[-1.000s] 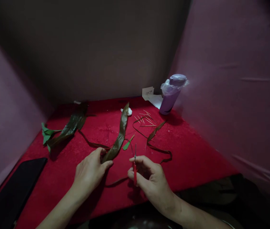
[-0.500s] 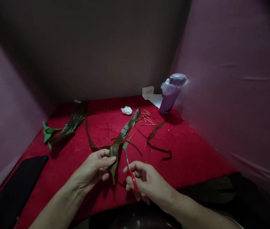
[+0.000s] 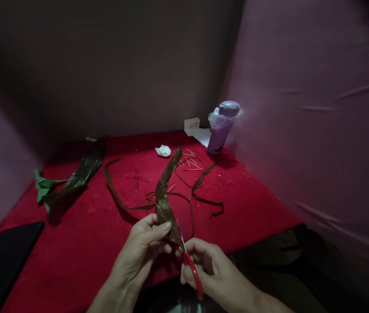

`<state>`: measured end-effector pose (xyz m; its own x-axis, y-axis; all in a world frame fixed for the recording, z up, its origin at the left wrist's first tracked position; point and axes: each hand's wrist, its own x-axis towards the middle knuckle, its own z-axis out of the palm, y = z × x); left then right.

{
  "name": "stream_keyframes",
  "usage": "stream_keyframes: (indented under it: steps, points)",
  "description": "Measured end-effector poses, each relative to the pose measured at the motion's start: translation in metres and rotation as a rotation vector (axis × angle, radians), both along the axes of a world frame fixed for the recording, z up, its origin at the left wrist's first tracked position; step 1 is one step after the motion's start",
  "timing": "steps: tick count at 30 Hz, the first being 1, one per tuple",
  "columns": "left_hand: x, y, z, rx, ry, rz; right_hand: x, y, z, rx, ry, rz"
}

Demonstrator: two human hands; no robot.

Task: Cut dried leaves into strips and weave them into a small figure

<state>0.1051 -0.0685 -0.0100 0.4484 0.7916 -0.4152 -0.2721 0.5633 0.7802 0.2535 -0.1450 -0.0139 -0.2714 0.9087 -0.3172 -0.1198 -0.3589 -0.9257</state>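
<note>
Left hand down at the near edge of the scene, thumb on top, fingers underneath, pinched firmly on the lower part of a long brown-green leaf! The leaf runs away from that grip, bends partway up, and its far end tips to the right. Just to the right, the right hand has its fingers closed around the red handle of the scissors. The blades point to the far side and slightly left, right along the leaf's near right edge; whether they bite into it, I can't tell!

Beyond the hands, a little green piece peeks out behind the leaf. A dark curling strip lies to the left, and a twisted strip to the right, both on the red cloth. Look farther: loose toothpicks scattered by the leaf's far end, a crumpled white wad to their left. Far right, a purple container with clear plastic around its top stands beside white paper and a small upright card. Over on the left, a broad, dark, glossy leaf lies with a bright green piece at its near end, and nearest left, a flat black object!
</note>
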Motion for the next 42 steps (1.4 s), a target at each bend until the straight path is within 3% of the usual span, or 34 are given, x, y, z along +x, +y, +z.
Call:
stream_keyframes:
  steps: [10,20,29,36,42]
  points:
    - [0.004,-0.001,0.002,0.042,0.046,0.038,-0.003,0.002,-0.001,-0.038,-0.024,-0.023]
    - [0.001,0.0,0.004,0.057,0.072,0.035,-0.001,0.0,-0.012,0.027,0.002,-0.005]
    - [0.003,-0.001,0.006,0.041,0.055,0.068,-0.006,0.001,-0.005,-0.018,0.047,-0.057]
    - [0.002,0.0,0.005,0.036,0.054,0.055,-0.008,-0.001,-0.01,-0.042,0.033,-0.099]
    - [0.001,-0.004,0.002,0.023,0.032,0.026,-0.005,-0.001,-0.008,-0.017,-0.025,-0.066]
